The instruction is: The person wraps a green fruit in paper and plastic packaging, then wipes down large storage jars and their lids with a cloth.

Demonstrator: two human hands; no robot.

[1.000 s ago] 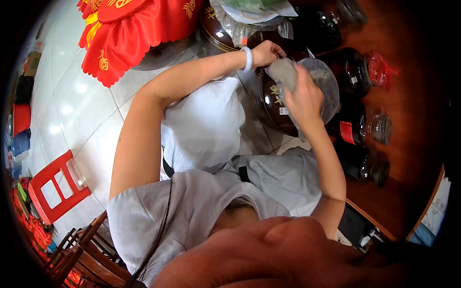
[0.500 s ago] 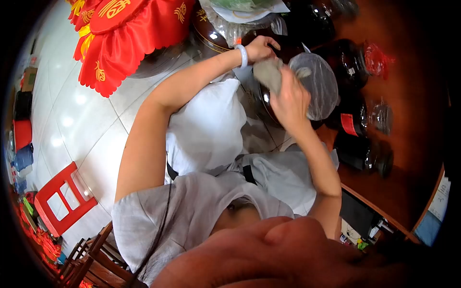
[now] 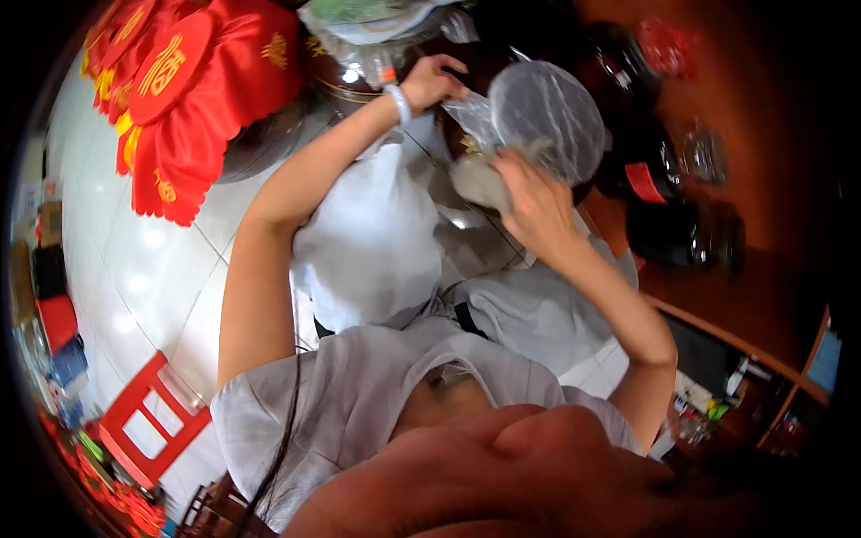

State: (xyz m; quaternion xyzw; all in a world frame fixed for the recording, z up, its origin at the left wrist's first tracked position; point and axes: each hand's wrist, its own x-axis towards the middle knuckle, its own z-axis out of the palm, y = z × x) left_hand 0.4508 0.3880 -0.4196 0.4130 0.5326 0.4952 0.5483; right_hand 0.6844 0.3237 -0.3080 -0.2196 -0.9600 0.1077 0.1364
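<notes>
A dark jar (image 3: 455, 134) stands in front of my knees, its round top covered with clear plastic film (image 3: 552, 112). My left hand (image 3: 434, 82), with a pale bangle at the wrist, pinches a loose edge of the film and pulls it out to the left. Wrapped round a greyish-beige cloth (image 3: 482, 183), my right hand (image 3: 540, 204) presses it against the side of the jar, just below the film. The fingers partly hide the cloth.
Red cloth covers with gold characters (image 3: 215, 85) top jars at the upper left. A plastic-wrapped jar (image 3: 350, 72) stands beyond my left hand. Dark glass jars (image 3: 686, 233) line the wooden shelf (image 3: 744, 287) at right. A red chair (image 3: 152, 417) is at lower left.
My right hand and the cloth have moved down the jar's side. The left hand now holds the film's edge stretched out. The whole view has shifted slightly.
</notes>
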